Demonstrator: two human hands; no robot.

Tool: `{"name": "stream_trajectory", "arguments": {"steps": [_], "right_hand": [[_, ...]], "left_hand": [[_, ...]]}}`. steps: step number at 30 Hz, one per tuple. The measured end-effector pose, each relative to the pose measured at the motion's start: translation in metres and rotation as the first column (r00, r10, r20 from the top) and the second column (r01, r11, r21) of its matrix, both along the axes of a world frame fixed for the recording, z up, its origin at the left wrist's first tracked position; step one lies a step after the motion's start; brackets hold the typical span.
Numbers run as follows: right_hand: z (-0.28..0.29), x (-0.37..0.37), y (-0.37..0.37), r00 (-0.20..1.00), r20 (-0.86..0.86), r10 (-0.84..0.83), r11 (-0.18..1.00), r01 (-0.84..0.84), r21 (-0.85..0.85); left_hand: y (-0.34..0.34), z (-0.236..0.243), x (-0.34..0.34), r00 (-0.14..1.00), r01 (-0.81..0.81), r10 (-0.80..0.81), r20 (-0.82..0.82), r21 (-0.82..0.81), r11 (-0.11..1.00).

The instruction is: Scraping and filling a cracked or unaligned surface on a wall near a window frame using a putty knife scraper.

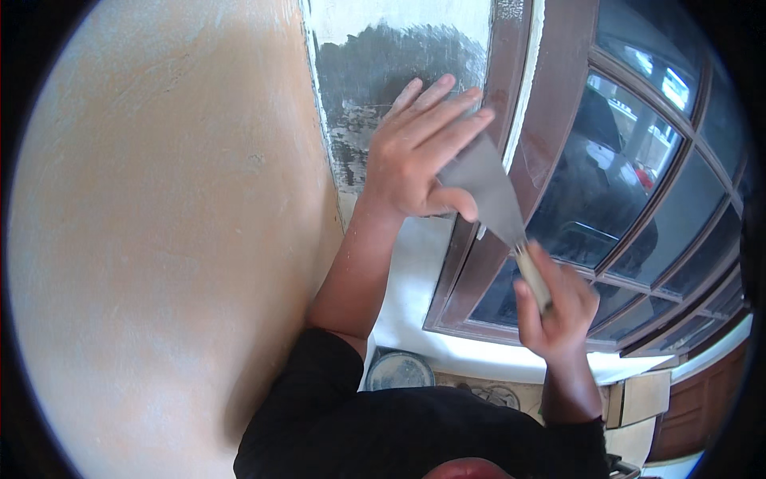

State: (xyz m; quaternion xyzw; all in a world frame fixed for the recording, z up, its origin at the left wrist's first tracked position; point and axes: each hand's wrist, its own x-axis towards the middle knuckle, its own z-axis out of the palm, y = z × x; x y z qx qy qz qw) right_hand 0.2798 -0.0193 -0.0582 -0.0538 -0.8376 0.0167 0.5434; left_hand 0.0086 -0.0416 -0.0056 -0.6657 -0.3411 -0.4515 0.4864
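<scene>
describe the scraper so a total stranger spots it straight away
Start at the brown-framed window on the picture's right. At its lower left, the person's right hand grips the scraper by its pale handle, wide end angled toward the spread left hand. Its broad, flaring grey blade sets it apart from the dark panes.

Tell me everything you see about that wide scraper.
The scraper has a broad, flat grey blade, metal by its look, tapering to a pale handle gripped by the right hand. It slants up and leftward in front of the brown window frame. The left hand covers part of the blade's far end; whether they touch is unclear.
</scene>
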Motion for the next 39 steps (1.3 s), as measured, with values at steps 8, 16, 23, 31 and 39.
{"name": "stream_trajectory", "arguments": {"steps": [8, 16, 23, 31, 39], "right_hand": [[-0.124, 0.071, 0.069, 0.932, 0.292, 0.215, 0.940, -0.117, -0.319], [-0.173, 0.117, 0.116, 0.737, 0.468, 0.487, 0.765, -0.102, -0.636], [-0.224, 0.139, 0.184, 0.497, 0.399, 0.771, 0.533, -0.160, -0.831], [-0.272, 0.082, 0.173, 0.168, 0.299, 0.939, 0.336, -0.272, -0.902], [-0.288, 0.091, 0.140, 0.075, 0.597, 0.799, 0.596, -0.235, -0.768]], "left_hand": [[-0.015, 0.044, 0.006, 0.648, -0.689, 0.746, 0.157, -0.296, 0.661], [-0.076, -0.214, 0.100, 0.524, -0.132, 0.730, 0.438, -0.805, 0.578], [-0.074, -0.308, 0.239, -0.333, 0.418, 0.527, 0.782, -0.379, 0.826], [-0.087, -0.331, 0.279, -0.557, 0.247, 0.405, 0.725, -0.321, 0.914], [-0.101, -0.319, 0.294, -0.378, 0.161, 0.548, 0.746, -0.530, 0.832]]}}
